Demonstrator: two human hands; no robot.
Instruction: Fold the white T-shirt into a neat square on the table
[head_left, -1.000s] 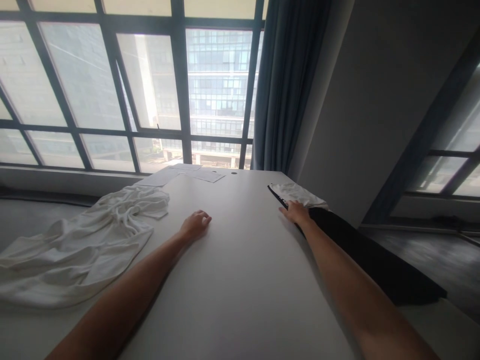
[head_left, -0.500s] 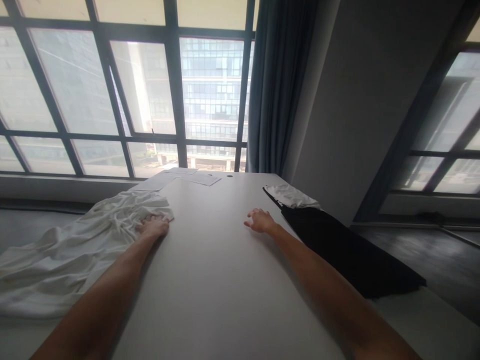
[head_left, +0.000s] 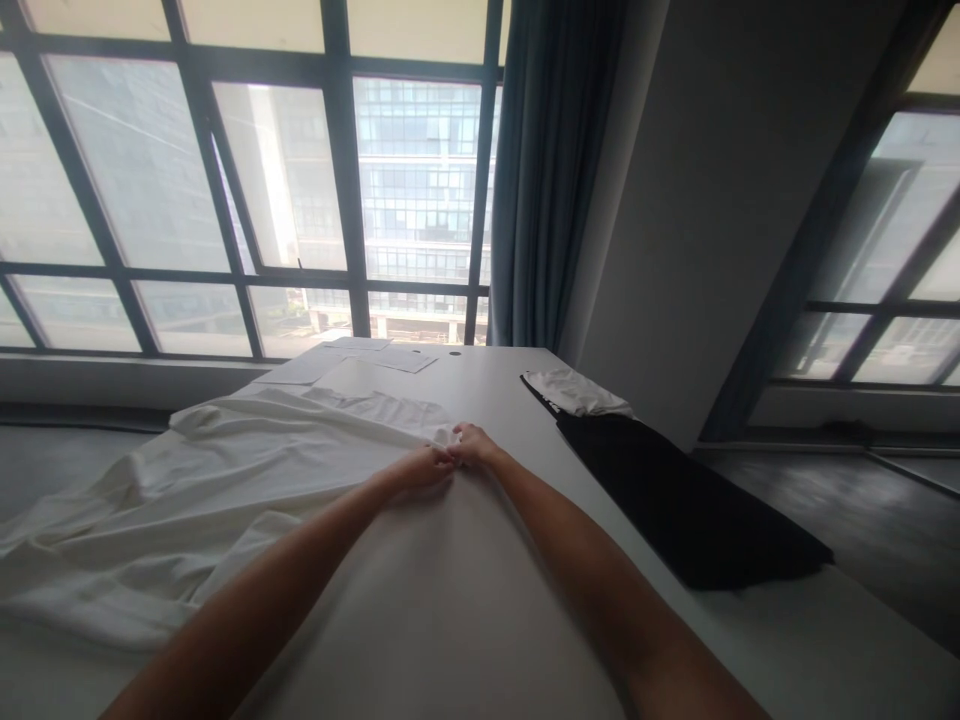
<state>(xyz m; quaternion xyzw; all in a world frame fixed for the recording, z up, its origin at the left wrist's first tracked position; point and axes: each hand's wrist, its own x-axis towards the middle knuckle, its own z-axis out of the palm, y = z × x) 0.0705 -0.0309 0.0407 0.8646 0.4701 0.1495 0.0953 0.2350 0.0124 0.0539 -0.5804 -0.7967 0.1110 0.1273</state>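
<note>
Where white cloth (head_left: 247,450) lay bunched half a second ago, it now stretches rightward over table (head_left: 499,385), drawn into longer folds (probably easier to work flat). Left hand (head_left: 427,466): arm angled forward and inward, fingers pinched on cloth's right edge. Right hand (head_left: 475,447): meets left there, fingers curled, grip unclear. Farther right: black cloth (head_left: 690,510), untouched.
</note>
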